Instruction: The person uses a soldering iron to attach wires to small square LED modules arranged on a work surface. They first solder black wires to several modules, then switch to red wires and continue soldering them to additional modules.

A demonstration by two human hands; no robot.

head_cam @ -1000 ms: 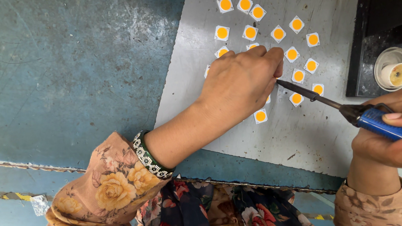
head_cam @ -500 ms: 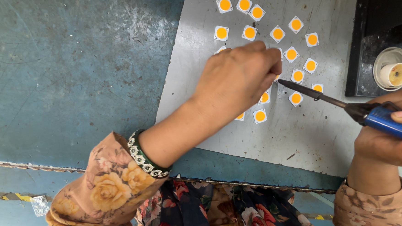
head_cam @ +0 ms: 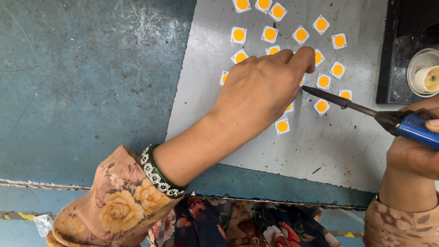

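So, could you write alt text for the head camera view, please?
The left hand presses on small white square chips with orange centres on a grey sheet, while the right hand holds a blue-handled soldering iron, its tip beside the left fingers.

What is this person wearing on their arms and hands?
Both hands are bare, with no gloves. The left hand comes out of a loose tan sleeve printed with yellow roses, and a dark green bangle edged with pale beads sits at that wrist. The right hand has a matching floral cuff.
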